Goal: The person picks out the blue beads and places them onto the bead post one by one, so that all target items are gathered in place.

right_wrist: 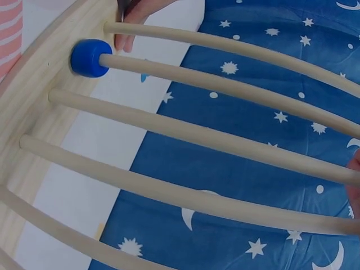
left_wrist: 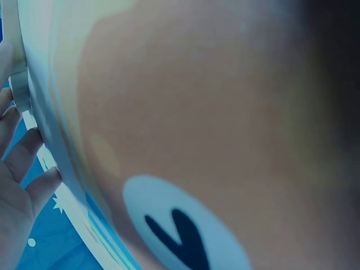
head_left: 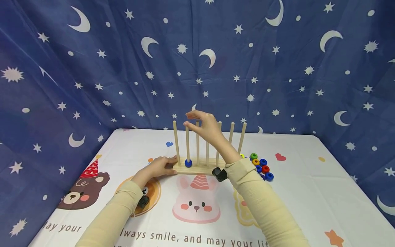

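Two hands: left (head_left: 158, 166) grips the crosswise rack (head_left: 197, 169), pegs (head_left: 177, 145) upright; right (head_left: 207, 127), loosely parted, empty

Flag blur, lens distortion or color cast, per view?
Head: even light, rack reads clearly. Left wrist: tablecloth fills most of the frame, soft and hazy, dark toward the right edge, backdrop tinted cyan. Right wrist: pegs bow from lens curvature, blue bead readable.

Left hand (head_left: 157, 167): low, nearer desk (head_left: 308, 164) left edge, thumb apart from fingers
Right hand (head_left: 206, 127): raised, thumb-index gap
Forearms (head_left: 266, 202): sleeved, converging toward far edge
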The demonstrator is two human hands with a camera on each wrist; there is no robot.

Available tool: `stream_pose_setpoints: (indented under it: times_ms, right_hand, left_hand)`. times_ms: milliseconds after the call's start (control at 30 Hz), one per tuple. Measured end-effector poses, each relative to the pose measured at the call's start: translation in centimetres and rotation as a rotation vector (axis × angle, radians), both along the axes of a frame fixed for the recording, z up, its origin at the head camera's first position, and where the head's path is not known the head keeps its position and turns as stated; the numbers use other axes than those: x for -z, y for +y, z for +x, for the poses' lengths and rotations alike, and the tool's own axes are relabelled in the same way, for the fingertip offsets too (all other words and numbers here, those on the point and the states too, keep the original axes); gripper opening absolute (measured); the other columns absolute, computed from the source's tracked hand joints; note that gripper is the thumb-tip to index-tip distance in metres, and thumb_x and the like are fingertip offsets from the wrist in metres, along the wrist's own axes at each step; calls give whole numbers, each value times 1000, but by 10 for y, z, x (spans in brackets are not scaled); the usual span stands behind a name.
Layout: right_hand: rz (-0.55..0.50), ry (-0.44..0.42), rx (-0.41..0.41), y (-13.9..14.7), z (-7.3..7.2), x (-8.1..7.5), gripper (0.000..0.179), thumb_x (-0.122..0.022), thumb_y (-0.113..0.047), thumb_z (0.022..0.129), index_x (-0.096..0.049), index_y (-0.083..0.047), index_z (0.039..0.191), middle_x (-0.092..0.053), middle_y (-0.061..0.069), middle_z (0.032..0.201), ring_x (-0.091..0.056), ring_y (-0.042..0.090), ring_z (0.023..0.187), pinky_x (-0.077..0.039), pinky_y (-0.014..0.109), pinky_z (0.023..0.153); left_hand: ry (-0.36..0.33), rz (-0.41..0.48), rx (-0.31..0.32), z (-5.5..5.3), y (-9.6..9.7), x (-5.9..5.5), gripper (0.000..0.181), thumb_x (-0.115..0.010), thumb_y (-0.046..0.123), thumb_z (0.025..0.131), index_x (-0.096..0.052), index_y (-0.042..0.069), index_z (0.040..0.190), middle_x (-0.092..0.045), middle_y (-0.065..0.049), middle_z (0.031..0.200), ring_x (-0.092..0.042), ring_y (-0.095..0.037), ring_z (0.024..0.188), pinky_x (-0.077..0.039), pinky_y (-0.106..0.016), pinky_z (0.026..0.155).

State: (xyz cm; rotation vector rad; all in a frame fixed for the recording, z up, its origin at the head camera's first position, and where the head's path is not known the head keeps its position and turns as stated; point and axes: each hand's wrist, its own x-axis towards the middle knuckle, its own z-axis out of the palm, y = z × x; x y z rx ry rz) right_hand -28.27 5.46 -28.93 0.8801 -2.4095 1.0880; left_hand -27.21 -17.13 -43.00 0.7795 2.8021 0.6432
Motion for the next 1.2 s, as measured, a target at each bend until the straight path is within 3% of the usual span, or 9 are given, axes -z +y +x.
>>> stream_pose_setpoints:
  times_ms: [267,533,667,967,1200]
  right_hand:
    - [-52,-6,-29,4,0,2,33,-67,-18,88,-63,-2,117,-67,13,116,-63,24,108,-51,35,96]
    - [-28,80,-86,11,2,-1,31,-66,-15,88,-64,-4,117,-64,11,119,-60,23,109,-54,36,82]
    - [-33,81,-98,15,4,0,31,-66,-15,88,-64,-3,117,-65,12,118,-62,23,99,-54,38,78]
    - [-41,111,-97,24,11,0,31,-66,-13,88,-64,-2,117,-66,13,117,-61,25,110,-49,37,96]
    - [-60,154,-124,35,18,0,31,-68,-10,86,-64,-1,116,-66,13,116,-62,26,104,-52,41,85]
  left_hand:
    - [20,17,5,-1,-1,5,57,-74,28,81,-56,1,128,-48,-16,138,-47,-39,126,-40,-50,105]
    - [3,14,-10,-2,6,5,57,-72,29,82,-56,2,129,-47,-14,140,-45,-40,128,-37,-51,107]
    - [-7,4,-20,-1,9,9,57,-73,29,81,-57,2,129,-48,-14,140,-47,-40,127,-37,-51,106]
    - [-2,24,-7,-2,7,5,57,-73,28,82,-55,2,130,-47,-14,140,-44,-40,129,-36,-52,107]
    - [2,24,-10,-1,0,3,57,-73,28,82,-56,2,129,-47,-14,140,-44,-40,129,-36,-53,107]
